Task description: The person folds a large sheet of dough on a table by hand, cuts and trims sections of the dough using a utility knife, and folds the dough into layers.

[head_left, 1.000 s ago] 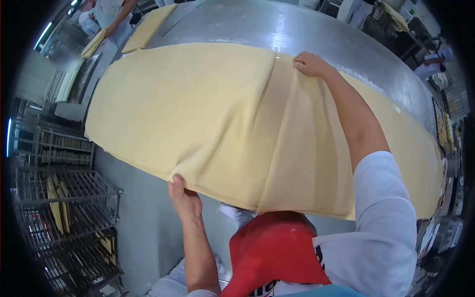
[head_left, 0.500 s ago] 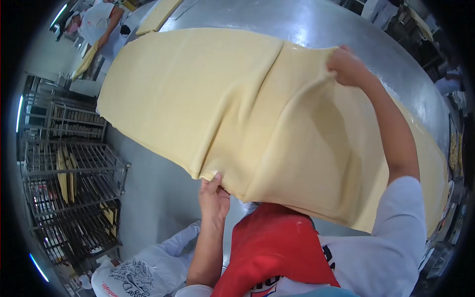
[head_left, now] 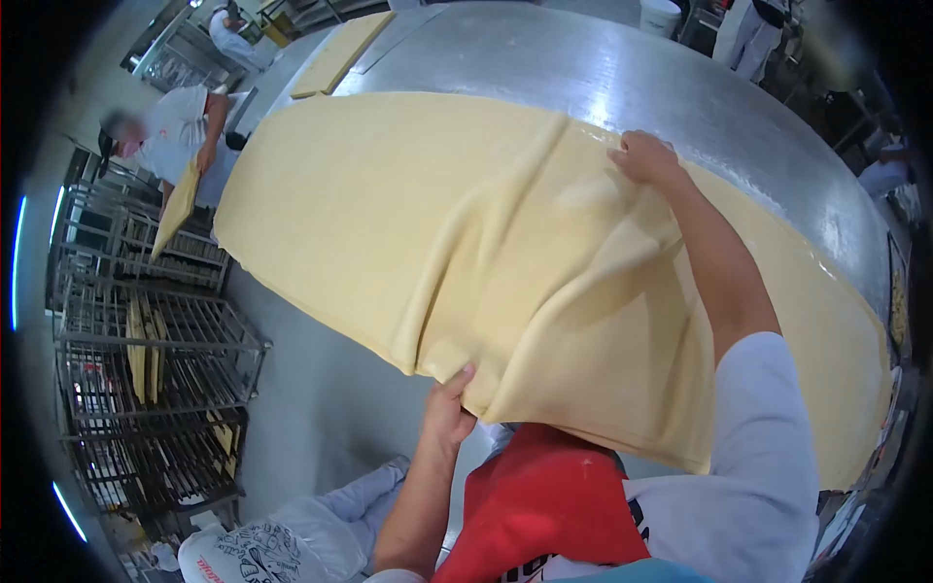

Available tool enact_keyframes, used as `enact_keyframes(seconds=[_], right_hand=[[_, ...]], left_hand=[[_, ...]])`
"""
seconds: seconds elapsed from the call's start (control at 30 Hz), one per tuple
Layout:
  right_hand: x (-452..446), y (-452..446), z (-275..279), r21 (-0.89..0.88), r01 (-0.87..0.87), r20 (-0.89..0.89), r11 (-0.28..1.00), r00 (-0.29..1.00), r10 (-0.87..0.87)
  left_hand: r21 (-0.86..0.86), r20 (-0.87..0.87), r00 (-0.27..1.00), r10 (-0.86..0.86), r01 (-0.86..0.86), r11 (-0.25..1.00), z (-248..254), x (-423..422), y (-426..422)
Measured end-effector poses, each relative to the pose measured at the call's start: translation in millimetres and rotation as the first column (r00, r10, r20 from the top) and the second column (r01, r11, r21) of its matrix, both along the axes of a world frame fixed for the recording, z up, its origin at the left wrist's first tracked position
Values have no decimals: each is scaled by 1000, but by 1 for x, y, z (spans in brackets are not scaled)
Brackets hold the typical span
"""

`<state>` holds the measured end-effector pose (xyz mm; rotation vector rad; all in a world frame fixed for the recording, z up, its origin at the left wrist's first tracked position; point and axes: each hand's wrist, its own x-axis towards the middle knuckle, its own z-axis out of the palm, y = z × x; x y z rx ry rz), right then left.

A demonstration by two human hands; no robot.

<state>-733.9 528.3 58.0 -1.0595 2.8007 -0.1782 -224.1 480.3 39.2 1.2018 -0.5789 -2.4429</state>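
Both hands grip the cloth-like load: across the wide metal table lies a pale dough sheet, its middle rucked into folds. I'd judge it heavy, limp and easily stretched, best held by its edges, where the right hand clutches the far one and the left hand pinches the near.

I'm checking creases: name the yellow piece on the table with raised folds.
The large, pale-yellow dough sheet held by the left hand and right hand; the smaller, rectangular yellow slab beyond it on the metal table looks flat.
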Motion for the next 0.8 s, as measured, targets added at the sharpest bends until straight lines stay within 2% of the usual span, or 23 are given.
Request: enact_keyframes(seconds=[0.03, 0.07, 0.1, 0.13, 0.2, 0.23, 0.3, 0.33, 0.37, 0.4, 0.43, 0.47, 0.53, 0.57, 0.6, 0.63, 0.67, 0.7, 0.73, 0.77, 0.8], right_hand=[[-11, -8, -1, -3, -4, -1, 1000, 1000, 4], [-21, -16, 0, -35, 67, 44, 997, 997, -66], [-30, -25, -3, -58, 132, 94, 990, 988, -126], [-42, -33, -1, -57, 115, 95, 992, 989, -109], [-71, -45, 7, 195, -71, 375, 978, 927, -7], [-77, -57, 2, 197, -82, 378, 977, 926, 1], [-89, -81, -8, 169, -177, 277, 970, 953, 125], [-94, -88, -19, 171, -186, 276, 968, 952, 134], [-97, -99, -29, -8, -162, 74, 987, 984, 163], [-98, -102, -31, -201, -165, -136, 966, 981, 139], [-117, -113, -9, -211, -280, -170, 937, 954, 247], [-137, -118, 22, -210, -384, -191, 899, 918, 347], [-155, -130, 88, -107, -424, -221, 899, 892, 394], [-169, -130, 100, -105, -416, -219, 903, 895, 387], [-180, -133, 112, -38, -359, -94, 933, 931, 354], [-188, -135, 116, 32, -308, 34, 951, 951, 307], [-195, -137, 102, 29, -308, 30, 951, 951, 307], [-202, -138, 68, 118, -350, -49, 929, 933, 358], [-211, -143, 39, 208, -384, -124, 900, 902, 414], [-209, -145, 18, 207, -392, -128, 896, 897, 423], [-201, -139, -2, 55, -298, -147, 953, 942, 303]], left_hand=[[-72, 27, 1000, -6, 8, 997, 8, -10, -1], [-144, 51, 999, -4, 11, 990, 11, -17, -3], [-142, 53, 999, 13, -5, 990, 9, -20, -5], [-111, 10, 999, 39, -37, 993, 7, -23, -8], [-79, -26, 997, 74, -76, 994, 5, -38, -10], [-87, -61, 996, 71, -76, 993, 3, -47, -14], [-90, -93, 992, 80, -89, 992, 2, -72, -23], [-105, 6, 997, 80, -78, 991, 8, -85, -31], [-124, 101, 992, 81, -68, 990, 15, -98, -43], [-140, 88, 992, 87, -74, 987, 26, -103, -49], [-142, 12, 995, 99, -97, 985, 43, -112, -60], [-132, -52, 993, 106, -112, 985, 58, -116, -65], [-113, -71, 996, 58, -66, 991, 85, -123, -56], [-111, -114, 993, 11, -24, 994, 91, -130, -54], [-116, -118, 993, 2, -16, 993, 88, -133, -50], [0, -151, 988, -4, 4, 1000, 76, -134, -38], [118, -187, 982, 1, 22, 993, 63, -133, -28], [114, -190, 982, 4, 19, 993, 44, -131, -22], [124, -69, 997, -35, 43, 991, 22, -132, -22], [138, 52, 996, -70, 63, 988, 8, -136, -25], [135, 48, 997, -60, 53, 989, 4, -143, -31]])
